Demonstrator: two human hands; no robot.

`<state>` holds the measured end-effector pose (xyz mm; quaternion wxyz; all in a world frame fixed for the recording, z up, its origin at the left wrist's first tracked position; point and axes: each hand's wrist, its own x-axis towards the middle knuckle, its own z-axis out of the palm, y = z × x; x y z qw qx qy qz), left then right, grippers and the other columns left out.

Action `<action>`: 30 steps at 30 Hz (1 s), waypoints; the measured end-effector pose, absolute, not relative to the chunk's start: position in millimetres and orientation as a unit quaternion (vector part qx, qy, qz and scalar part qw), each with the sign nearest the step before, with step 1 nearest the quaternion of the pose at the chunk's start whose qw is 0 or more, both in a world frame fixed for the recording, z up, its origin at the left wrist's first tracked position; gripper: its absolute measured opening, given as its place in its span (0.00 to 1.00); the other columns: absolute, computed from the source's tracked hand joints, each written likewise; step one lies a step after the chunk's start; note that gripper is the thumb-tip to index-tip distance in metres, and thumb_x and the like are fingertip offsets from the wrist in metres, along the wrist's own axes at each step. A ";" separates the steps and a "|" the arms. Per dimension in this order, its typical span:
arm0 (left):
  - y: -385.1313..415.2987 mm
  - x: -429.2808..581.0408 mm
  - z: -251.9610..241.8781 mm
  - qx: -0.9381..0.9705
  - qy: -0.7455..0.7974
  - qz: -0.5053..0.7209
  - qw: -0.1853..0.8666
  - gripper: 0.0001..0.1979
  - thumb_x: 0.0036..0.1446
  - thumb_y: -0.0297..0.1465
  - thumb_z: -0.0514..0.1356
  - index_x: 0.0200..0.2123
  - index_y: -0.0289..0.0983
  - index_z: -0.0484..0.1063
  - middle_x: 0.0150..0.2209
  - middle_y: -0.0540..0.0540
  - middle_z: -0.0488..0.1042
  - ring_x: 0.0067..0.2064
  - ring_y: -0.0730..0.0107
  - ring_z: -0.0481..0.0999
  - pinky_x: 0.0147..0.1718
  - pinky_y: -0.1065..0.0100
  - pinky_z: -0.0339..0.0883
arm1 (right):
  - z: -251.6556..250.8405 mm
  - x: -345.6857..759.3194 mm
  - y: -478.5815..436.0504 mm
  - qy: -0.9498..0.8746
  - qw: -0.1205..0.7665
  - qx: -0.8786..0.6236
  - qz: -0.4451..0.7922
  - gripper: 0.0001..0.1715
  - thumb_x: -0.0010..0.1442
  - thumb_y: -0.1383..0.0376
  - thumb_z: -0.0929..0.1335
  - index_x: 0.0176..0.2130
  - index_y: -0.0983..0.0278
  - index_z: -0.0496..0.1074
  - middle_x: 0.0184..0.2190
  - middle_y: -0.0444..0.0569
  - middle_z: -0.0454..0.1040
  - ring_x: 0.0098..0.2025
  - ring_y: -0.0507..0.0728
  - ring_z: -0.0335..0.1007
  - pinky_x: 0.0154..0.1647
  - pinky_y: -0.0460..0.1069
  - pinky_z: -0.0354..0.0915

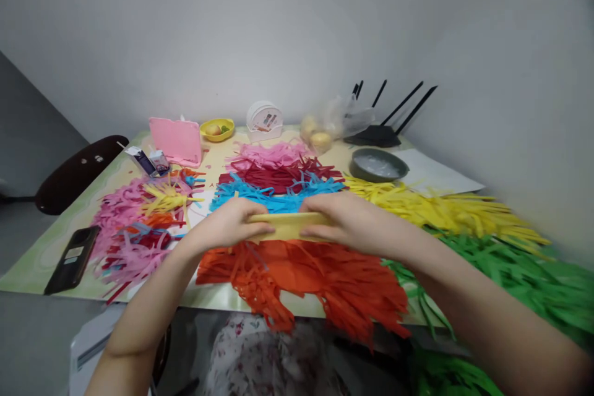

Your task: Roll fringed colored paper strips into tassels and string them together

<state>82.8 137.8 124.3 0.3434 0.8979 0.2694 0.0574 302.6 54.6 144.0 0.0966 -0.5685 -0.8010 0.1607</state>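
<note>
Between my left hand (234,223) and my right hand (336,216) a flat yellow strip, seemingly folded paper (288,228), is stretched level, with fingers and thumbs pinching its two ends. Just below it, orange fringed paper (310,266) spreads over the table's front edge, its cut ends hanging down. Behind the hands lie blue fringes (278,201), dark red fringes (273,179) and pink fringes (273,154) in rows. Yellow fringed paper (445,213) and green fringed paper (501,266) spread out beside my right forearm.
Mixed-colour tassels (139,216) and a phone (73,260) lie at left. Farther back are drink cartons (143,162), a pink tablet case (176,141), a yellow dish (217,130), a white holder (264,120), a plastic bag (343,117), a black router (374,136) and a grey-green bowl (378,165).
</note>
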 end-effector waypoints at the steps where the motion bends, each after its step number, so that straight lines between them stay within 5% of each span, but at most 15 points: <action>1: 138.6 81.1 124.9 0.887 0.268 0.074 0.367 0.16 0.59 0.39 0.58 0.24 0.34 0.67 0.21 0.55 0.62 0.23 0.77 0.60 0.22 0.74 0.51 | 144.7 307.0 55.3 -0.790 0.106 -0.574 0.189 0.10 0.60 0.62 0.67 0.29 0.64 0.71 0.25 0.44 0.71 0.27 0.53 0.66 0.28 0.46 0.54; 7: 135.4 75.1 125.4 0.834 0.285 0.142 0.450 0.15 0.57 0.39 0.60 0.25 0.35 0.66 0.22 0.54 0.65 0.25 0.77 0.64 0.24 0.75 0.55 | 130.7 315.6 50.4 -0.718 0.259 -0.560 0.323 0.15 0.58 0.54 0.67 0.29 0.63 0.68 0.24 0.42 0.69 0.25 0.53 0.66 0.26 0.46 0.59; 14: 129.1 69.9 100.3 0.688 0.275 0.271 0.614 0.13 0.57 0.39 0.60 0.39 0.35 0.71 0.19 0.53 0.69 0.20 0.73 0.70 0.21 0.73 0.58 | 95.6 305.3 38.9 -0.564 0.492 -0.496 0.440 0.13 0.58 0.57 0.69 0.39 0.62 0.70 0.21 0.41 0.71 0.20 0.51 0.67 0.23 0.46 0.64; 17: 126.7 69.6 89.7 0.630 0.265 0.328 0.652 0.11 0.54 0.38 0.62 0.35 0.35 0.73 0.18 0.54 0.66 0.21 0.74 0.70 0.22 0.73 0.58 | 84.0 302.6 38.1 -0.519 0.561 -0.461 0.451 0.08 0.55 0.60 0.71 0.36 0.62 0.74 0.20 0.41 0.71 0.20 0.50 0.65 0.22 0.45 0.62; 24: 124.8 73.4 80.5 0.571 0.235 0.380 0.689 0.06 0.53 0.32 0.61 0.28 0.36 0.68 0.16 0.57 0.60 0.20 0.76 0.68 0.26 0.72 0.61 | 71.5 297.7 40.5 -0.518 0.598 -0.438 0.426 0.03 0.52 0.69 0.69 0.28 0.62 0.74 0.19 0.40 0.66 0.21 0.49 0.61 0.24 0.45 0.58; 30: 123.8 70.4 80.3 0.649 0.234 0.357 0.630 0.13 0.55 0.40 0.58 0.27 0.35 0.67 0.21 0.52 0.66 0.23 0.74 0.67 0.26 0.71 0.59 | 70.3 301.8 37.9 -0.515 0.562 -0.468 0.447 0.10 0.57 0.59 0.67 0.32 0.64 0.72 0.20 0.42 0.68 0.21 0.51 0.62 0.23 0.46 0.57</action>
